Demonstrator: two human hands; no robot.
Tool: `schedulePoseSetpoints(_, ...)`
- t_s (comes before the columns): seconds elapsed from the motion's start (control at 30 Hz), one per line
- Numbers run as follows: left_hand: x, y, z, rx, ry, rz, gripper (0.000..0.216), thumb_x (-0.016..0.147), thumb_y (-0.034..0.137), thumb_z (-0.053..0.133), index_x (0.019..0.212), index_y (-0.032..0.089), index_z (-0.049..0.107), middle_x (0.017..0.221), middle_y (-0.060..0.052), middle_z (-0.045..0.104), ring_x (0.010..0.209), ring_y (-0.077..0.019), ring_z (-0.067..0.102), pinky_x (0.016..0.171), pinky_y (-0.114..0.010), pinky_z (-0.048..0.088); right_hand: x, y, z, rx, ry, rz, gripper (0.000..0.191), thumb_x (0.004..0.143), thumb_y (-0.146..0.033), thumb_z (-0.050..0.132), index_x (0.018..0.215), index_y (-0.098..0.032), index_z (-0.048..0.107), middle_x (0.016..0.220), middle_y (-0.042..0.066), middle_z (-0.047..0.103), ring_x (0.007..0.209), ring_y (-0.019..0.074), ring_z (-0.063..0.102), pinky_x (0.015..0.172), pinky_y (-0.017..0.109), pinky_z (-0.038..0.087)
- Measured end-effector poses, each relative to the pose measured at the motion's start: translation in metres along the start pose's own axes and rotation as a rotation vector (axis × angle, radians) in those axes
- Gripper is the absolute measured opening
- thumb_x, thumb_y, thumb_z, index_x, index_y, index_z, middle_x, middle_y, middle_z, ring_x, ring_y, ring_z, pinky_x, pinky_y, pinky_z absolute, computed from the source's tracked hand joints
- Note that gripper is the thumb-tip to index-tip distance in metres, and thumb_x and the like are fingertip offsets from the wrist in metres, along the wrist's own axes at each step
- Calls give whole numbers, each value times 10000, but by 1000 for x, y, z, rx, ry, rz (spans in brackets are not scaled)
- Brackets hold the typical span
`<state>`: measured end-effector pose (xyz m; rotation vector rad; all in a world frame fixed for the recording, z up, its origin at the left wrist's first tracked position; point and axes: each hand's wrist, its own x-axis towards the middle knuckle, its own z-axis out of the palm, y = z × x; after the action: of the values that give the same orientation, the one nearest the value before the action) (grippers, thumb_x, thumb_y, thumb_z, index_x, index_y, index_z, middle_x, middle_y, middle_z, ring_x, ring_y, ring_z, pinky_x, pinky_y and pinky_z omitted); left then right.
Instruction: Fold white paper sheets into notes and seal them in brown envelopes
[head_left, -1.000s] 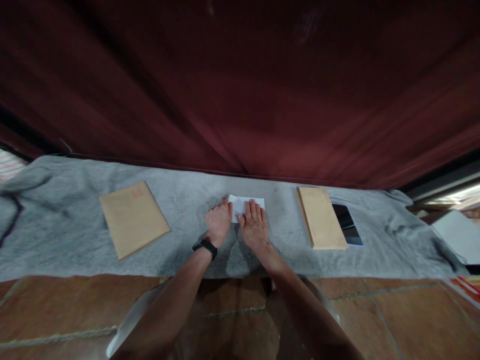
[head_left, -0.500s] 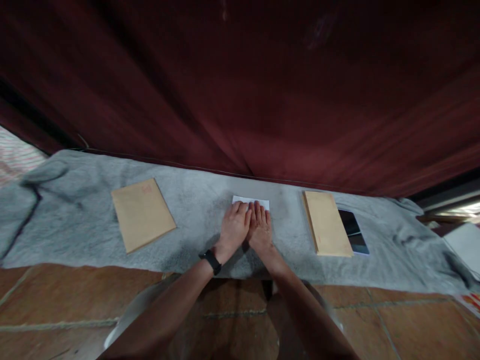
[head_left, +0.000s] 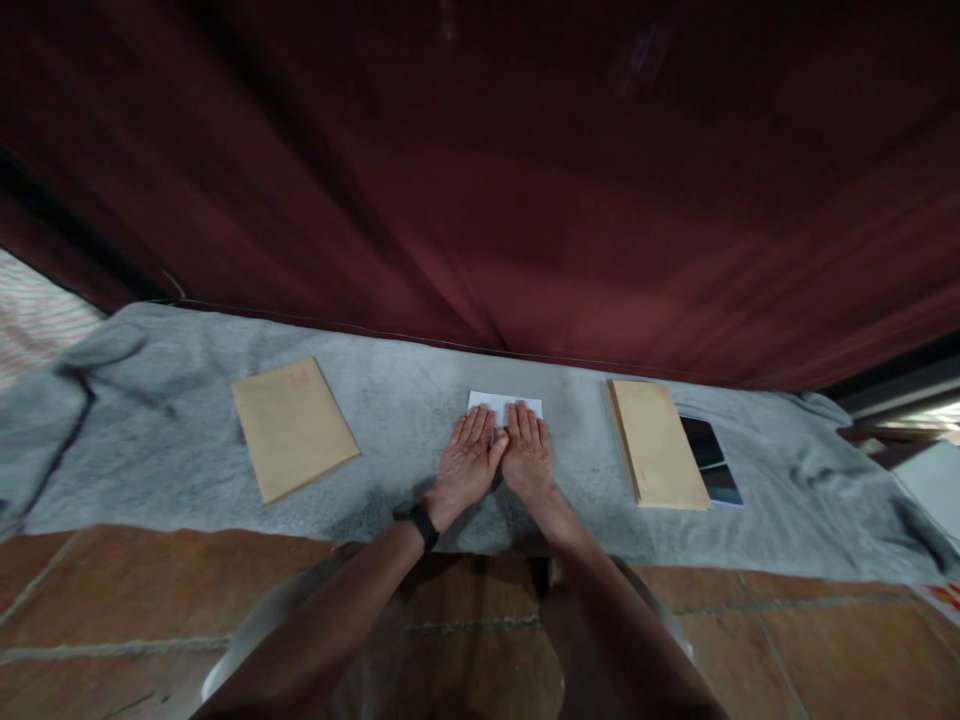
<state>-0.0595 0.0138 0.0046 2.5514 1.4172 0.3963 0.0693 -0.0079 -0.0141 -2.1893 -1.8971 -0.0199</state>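
A white sheet of paper [head_left: 505, 402] lies on the grey cloth [head_left: 405, 400] in front of me, its near part hidden under my hands. My left hand [head_left: 469, 457], with a dark watch on the wrist, rests flat on the paper's left side, fingers stretched forward. Flat on the right side lies my right hand [head_left: 527, 452], its fingers also straight. The thumbs come close together between them. Neither hand grips anything.
To the left lies a brown envelope [head_left: 295, 430]. On the right a stack of brown envelopes [head_left: 660, 445] partly covers a dark, glossy flat device [head_left: 712, 462]. A dark red curtain [head_left: 480, 200] hangs behind the cloth; tiled floor [head_left: 150, 590] shows in front.
My hands have moved slightly apart and flattened, the left fingers now straighter and pointing forward. More of the white paper shows between the fingertips. The view has shifted a little.
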Motion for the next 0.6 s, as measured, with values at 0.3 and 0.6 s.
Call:
schedulePoseSetpoints(0.3,10,-8,-1,132,-9,-20,598,1050,348,319,1556,36,379,1657,-178,325,1566,-277,235,1283,-443,208,-1,26,-3,-42,33,39,560,1083,-363,367,1579,-102,374,1635,166,362,1497,311,360,1220,497,253)
schedulePoseSetpoints(0.6,12,-7,3,168,4,-40,647,1043,425,363,1564,41,366,1656,-197,319,1558,-287,263,1279,-435,200,-8,50,-7,-66,21,86,554,1084,-347,319,1586,-118,366,1644,141,357,1488,322,367,1221,522,235)
